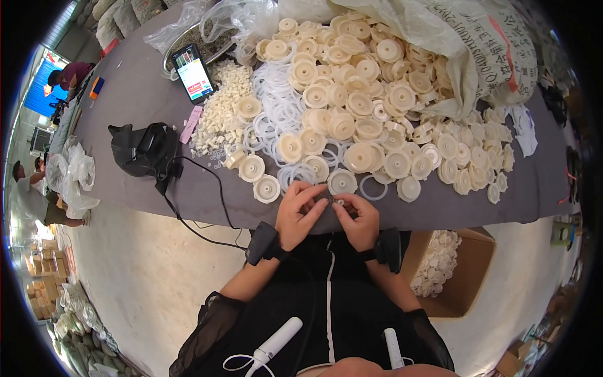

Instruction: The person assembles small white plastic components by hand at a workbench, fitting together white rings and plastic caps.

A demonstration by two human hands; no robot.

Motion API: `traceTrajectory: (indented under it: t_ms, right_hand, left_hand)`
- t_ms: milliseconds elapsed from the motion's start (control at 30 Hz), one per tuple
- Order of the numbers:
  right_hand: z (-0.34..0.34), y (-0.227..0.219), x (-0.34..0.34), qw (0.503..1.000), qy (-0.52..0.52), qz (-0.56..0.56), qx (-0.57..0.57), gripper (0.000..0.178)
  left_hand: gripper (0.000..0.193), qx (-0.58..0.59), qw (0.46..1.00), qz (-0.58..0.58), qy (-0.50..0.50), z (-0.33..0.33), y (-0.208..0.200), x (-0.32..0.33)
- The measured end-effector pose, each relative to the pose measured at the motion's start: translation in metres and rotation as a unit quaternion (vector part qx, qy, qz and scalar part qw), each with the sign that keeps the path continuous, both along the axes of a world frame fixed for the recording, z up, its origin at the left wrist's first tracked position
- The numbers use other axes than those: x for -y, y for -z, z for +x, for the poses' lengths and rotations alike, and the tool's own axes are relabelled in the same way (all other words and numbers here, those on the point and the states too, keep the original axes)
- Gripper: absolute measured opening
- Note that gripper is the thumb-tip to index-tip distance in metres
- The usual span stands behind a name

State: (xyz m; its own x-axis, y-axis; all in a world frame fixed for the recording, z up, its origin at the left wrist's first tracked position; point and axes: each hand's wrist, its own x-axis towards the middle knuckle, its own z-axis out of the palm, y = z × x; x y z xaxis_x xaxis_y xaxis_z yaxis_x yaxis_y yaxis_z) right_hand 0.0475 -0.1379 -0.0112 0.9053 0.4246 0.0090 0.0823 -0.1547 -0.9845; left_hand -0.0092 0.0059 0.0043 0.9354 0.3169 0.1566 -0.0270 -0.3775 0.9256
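Note:
At the table's near edge, my left hand (298, 217) is closed in a pinch, thumb against fingertips; what it holds, if anything, is too small to make out. Close beside it, my right hand (358, 224) pinches a small white plastic piece (340, 202) between thumb and forefinger. Just beyond my fingertips lies a round cream plastic cap (342, 181), with a clear ring (374, 188) to its right. Another cap (266, 188) rests left of my left hand. Behind them spreads a heap of translucent rings (276, 94).
Cream caps (389, 94) pile up beside a woven sack (496, 50). Small cream pieces (229, 94) lie near a phone (193, 73). A black bag (144, 151) trails a cable (220, 195). An open carton (471, 276) with white parts stands below the table; people are at far left.

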Motion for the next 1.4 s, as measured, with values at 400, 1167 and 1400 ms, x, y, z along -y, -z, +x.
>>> traceTrajectory:
  t_ms: [400,1167,1400]
  right_hand:
    - [0.004,0.003,0.006,0.926,-0.086,0.259,-0.261,0.019]
    - [0.001,0.006,0.01,0.896,-0.12,0.32,-0.285,0.021]
    - [0.004,0.002,0.012,0.922,-0.117,0.296,-0.222,0.021]
  left_hand:
    - [0.018,-0.013,0.92,-0.391,0.022,-0.004,0.012,0.004]
    - [0.014,-0.039,0.794,-0.605,0.037,-0.001,0.013,0.012]
    - [0.01,-0.02,0.867,-0.498,0.018,0.003,0.007,0.022]
